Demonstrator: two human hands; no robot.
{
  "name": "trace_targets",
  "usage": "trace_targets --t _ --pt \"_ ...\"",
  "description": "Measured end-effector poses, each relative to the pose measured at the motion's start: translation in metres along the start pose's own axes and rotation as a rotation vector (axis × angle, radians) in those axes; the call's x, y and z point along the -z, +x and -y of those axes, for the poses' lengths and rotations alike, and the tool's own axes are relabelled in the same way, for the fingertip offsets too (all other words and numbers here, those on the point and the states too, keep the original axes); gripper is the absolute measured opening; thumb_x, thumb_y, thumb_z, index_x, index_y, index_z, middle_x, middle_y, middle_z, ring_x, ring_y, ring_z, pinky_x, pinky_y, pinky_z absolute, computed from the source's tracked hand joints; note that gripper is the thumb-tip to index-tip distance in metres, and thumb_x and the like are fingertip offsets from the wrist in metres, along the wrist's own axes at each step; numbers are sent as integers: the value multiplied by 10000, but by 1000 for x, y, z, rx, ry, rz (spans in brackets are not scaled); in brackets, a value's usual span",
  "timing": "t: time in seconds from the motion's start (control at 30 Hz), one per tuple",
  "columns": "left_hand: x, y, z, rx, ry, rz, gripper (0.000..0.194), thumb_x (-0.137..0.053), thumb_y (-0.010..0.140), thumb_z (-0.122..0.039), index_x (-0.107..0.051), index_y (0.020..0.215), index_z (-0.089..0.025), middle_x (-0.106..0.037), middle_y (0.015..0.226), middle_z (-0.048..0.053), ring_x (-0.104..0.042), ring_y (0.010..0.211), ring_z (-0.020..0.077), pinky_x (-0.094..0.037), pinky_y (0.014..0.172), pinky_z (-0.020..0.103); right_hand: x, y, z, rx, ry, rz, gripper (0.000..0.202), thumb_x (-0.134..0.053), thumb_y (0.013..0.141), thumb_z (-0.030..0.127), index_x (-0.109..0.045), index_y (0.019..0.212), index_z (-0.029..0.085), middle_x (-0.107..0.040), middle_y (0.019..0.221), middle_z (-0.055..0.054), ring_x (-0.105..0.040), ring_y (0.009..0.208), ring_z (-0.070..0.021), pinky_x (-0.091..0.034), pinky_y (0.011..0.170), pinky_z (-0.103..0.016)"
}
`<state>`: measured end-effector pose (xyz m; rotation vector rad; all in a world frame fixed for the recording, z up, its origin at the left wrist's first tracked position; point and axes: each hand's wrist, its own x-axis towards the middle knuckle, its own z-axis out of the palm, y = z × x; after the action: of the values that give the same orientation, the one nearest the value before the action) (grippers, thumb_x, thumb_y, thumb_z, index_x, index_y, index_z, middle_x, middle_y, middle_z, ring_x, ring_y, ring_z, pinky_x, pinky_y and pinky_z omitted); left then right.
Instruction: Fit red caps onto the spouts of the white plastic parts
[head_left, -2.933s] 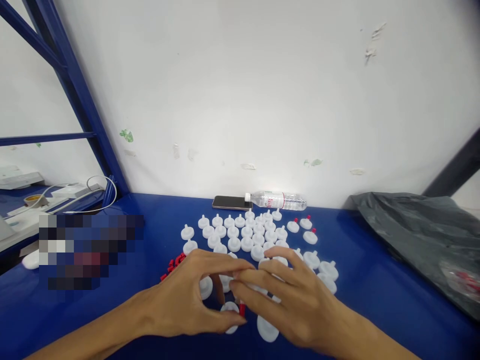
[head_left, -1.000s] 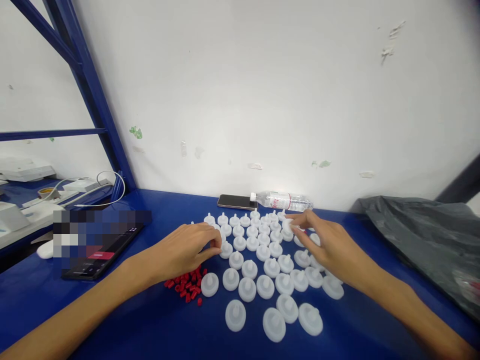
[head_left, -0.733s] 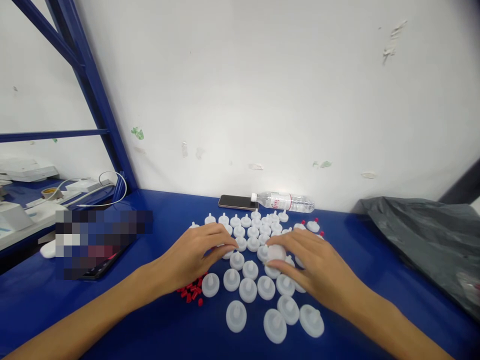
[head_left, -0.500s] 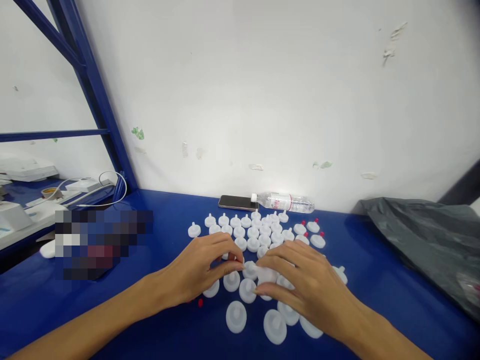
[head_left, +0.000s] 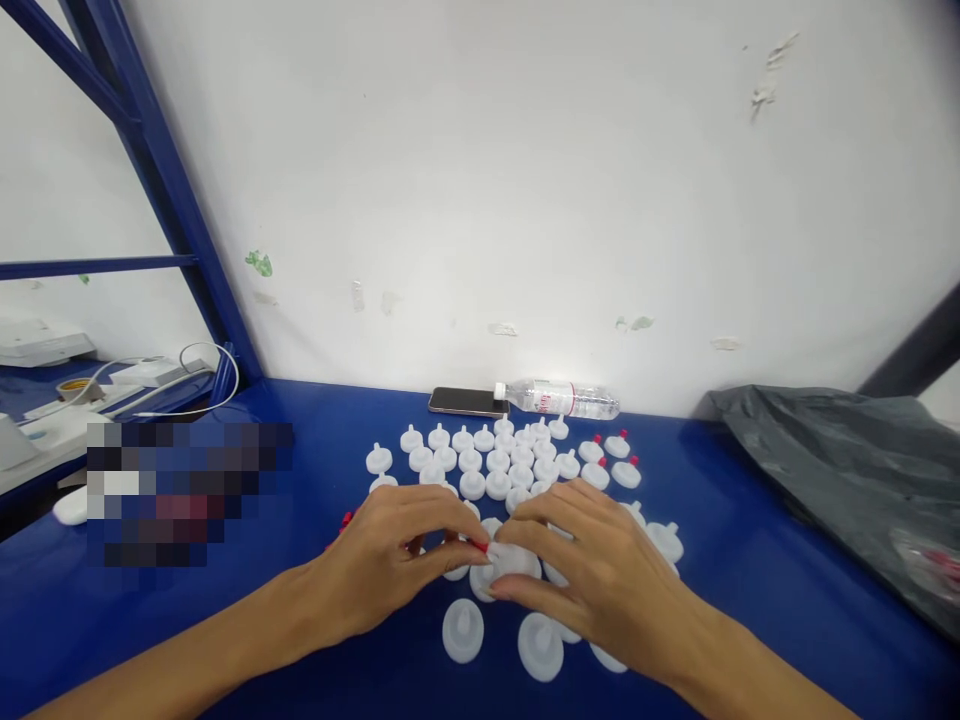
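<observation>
Several white round plastic discs with short stems (head_left: 480, 463) lie spread over the blue table (head_left: 337, 440). My right hand (head_left: 592, 575) grips one white disc (head_left: 516, 562) just above the near rows. My left hand (head_left: 390, 570) pinches a small red cap (head_left: 481, 547) against that disc's stem. A heap of red caps (head_left: 346, 521) peeks out behind my left hand, mostly hidden. Three discs with red caps fitted (head_left: 616, 445) sit at the far right of the spread.
A phone (head_left: 466, 402) and a lying water bottle (head_left: 559, 399) rest against the white wall. A dark plastic sheet (head_left: 840, 470) covers the right side. A blurred-out device (head_left: 184, 490) lies at the left, near cables (head_left: 202, 385) and a blue frame post (head_left: 161, 190).
My right hand came back from the far right of the spread with a white disc. My left hand left the red heap, and both hands met over the near rows.
</observation>
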<state>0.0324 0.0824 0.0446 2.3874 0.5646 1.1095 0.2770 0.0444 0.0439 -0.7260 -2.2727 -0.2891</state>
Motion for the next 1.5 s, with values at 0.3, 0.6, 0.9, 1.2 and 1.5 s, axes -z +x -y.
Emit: trace_targets --t 0.3,0.6,0.9,1.2,1.5 --pt "4 6 -7 -113 48 -27 49 -787 918 -143 -795 961 -164 -809 852 37 -740 746 121 -582 686 178 -3 -1 9 -67 -32 -50 291 -615 1051 491 -663 1127 215 -761 902 -18 -719 752 -181 -514 700 -330" --pt "1 -1 0 -19 73 -57 135 -769 944 -198 -791 1077 -212 -805 933 10 -728 790 115 -574 695 185 -4 -2 8 -112 26 -61 229 -534 1100 422 -603 1157 211 -752 1023 -29 -751 790 -132 -573 653 -243" --pt "4 -5 9 -132 261 2 68 -626 1048 -217 -687 1078 -207 -742 903 6 -656 811 130 -507 714 224 -5 -4 4 -38 72 -133 355 -691 1023 198 -626 1360 110 -794 1160 -73 -740 1104 -150 -594 1005 -235" --pt "5 -7 -3 -152 380 89 169 -466 1035 -76 -583 1018 -198 -638 844 4 -561 698 137 -355 560 266 -4 -1 10 66 63 -182 236 -694 998 104 -704 1232 72 -819 1141 -82 -762 1071 -167 -640 977 -267" --pt "5 -8 -3 -183 341 98 196 -459 989 -26 -536 947 -202 -603 799 2 -526 685 138 -345 568 272 -1 4 16 163 -35 -195 231 -708 950 7 -726 1180 18 -821 1131 -144 -782 1024 -209 -683 880 -301"
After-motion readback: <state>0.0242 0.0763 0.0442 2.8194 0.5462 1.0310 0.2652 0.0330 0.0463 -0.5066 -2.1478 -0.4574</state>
